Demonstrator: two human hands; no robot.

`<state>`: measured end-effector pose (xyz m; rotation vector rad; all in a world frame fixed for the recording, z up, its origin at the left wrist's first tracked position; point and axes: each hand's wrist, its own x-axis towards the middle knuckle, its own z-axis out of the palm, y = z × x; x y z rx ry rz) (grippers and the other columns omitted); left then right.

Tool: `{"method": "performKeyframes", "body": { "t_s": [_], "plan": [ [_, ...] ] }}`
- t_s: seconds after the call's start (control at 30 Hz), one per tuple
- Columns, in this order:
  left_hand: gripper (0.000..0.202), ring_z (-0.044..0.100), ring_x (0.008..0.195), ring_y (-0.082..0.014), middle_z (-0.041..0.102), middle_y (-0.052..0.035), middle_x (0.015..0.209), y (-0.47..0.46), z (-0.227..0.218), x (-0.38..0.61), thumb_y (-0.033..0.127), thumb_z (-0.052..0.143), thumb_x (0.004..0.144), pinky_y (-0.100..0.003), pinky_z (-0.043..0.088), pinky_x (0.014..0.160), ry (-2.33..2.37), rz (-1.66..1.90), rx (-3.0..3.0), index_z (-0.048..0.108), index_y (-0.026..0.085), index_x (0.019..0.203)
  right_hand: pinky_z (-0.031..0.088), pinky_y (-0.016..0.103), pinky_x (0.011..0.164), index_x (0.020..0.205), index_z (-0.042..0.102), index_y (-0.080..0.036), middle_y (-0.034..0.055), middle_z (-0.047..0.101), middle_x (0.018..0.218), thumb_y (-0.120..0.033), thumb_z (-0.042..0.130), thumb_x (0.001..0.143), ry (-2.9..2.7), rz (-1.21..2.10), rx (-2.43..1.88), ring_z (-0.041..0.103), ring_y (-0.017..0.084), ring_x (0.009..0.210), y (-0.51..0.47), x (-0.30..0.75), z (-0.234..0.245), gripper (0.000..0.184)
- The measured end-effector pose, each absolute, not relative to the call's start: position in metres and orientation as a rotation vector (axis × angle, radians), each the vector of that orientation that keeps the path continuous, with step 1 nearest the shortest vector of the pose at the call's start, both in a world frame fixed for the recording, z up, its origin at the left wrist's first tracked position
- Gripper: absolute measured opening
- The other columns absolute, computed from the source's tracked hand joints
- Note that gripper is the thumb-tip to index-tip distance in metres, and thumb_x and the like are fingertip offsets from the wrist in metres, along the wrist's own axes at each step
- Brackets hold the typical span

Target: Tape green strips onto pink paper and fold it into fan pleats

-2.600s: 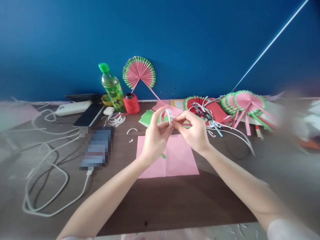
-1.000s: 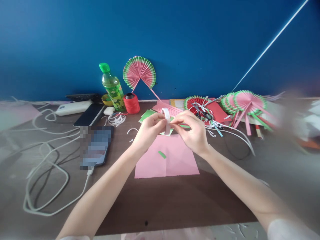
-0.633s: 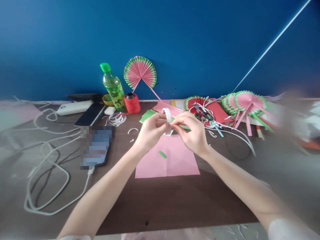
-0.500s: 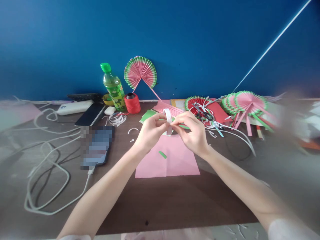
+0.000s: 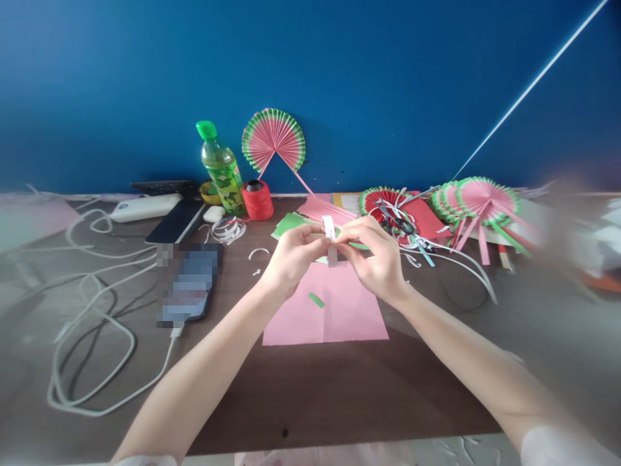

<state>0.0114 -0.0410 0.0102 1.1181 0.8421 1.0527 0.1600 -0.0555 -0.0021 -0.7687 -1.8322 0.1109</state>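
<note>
A narrow white tape roll point(image 5: 328, 226) stands edge-on between my two hands, above the sheet of pink paper point(image 5: 291, 327). My left hand point(image 5: 294, 259) is closed, pinching the roll from the left side. From the right, the thumb and forefinger of my right hand point(image 5: 376, 255) are pressed together at the roll's near edge; whether a loose tape end lies between them is too small to see. A small green paper strip point(image 5: 316, 300) lies on the pink paper. Behind my hands, green paper sheets point(image 5: 290, 224) and a pleated pink paper point(image 5: 323, 208) are partly hidden.
A pleated pink-and-green fan point(image 5: 274, 139) leans on the blue wall. Left are a green bottle point(image 5: 224, 178), a red thread spool point(image 5: 258, 200), a phone point(image 5: 191, 285) and a looped white cable point(image 5: 133, 346). Scissors point(image 5: 400, 223) and stacked fans point(image 5: 485, 197) lie right.
The tape roll has turned between my fingers, so its ring now looks narrower and flatter. Both hands stay in nearly the same place, still pinching.
</note>
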Motion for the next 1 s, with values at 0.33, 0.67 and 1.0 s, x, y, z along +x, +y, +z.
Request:
{"method": "performKeyframes", "body": {
  "t_s": [0.33, 0.67, 1.0],
  "plan": [
    [0.022, 0.056, 0.053, -0.0083, 0.058, 0.0031, 0.058, -0.04, 0.014, 0.009, 0.022, 0.064, 0.067, -0.026, 0.048, 0.065, 0.835, 1.13, 1.038, 0.057, 0.011, 0.083, 0.048, 0.036, 0.077, 0.081, 0.059, -0.022, 0.0031, 0.059, 0.088, -0.011, 0.057, 0.08, -1.85, 0.128, -0.763, 0.058, 0.017, 0.087, -0.057, 0.155, -0.004, 0.012],
    [0.026, 0.064, 0.069, -0.0121, 0.069, -0.005, 0.083, -0.041, 0.016, 0.01, 0.015, 0.064, 0.066, -0.026, 0.05, 0.071, 0.836, 1.126, 1.065, 0.056, 0.011, 0.09, 0.048, 0.037, 0.075, 0.08, 0.059, -0.024, 0.002, 0.065, 0.082, -0.014, 0.058, 0.08, -1.863, 0.013, -0.761, 0.06, 0.018, 0.084, -0.056, 0.154, -0.005, 0.01],
    [0.021, 0.066, 0.087, -0.0209, 0.068, -0.0134, 0.095, -0.03, 0.013, 0.0, 0.016, 0.061, 0.07, -0.036, 0.05, 0.08, 0.835, 1.191, 1.034, 0.058, 0.008, 0.089, 0.047, 0.037, 0.075, 0.082, 0.058, -0.024, 0.0013, 0.066, 0.081, -0.011, 0.053, 0.082, -1.949, 0.047, -0.696, 0.06, 0.017, 0.081, -0.058, 0.154, -0.007, 0.013]
  ]
}}
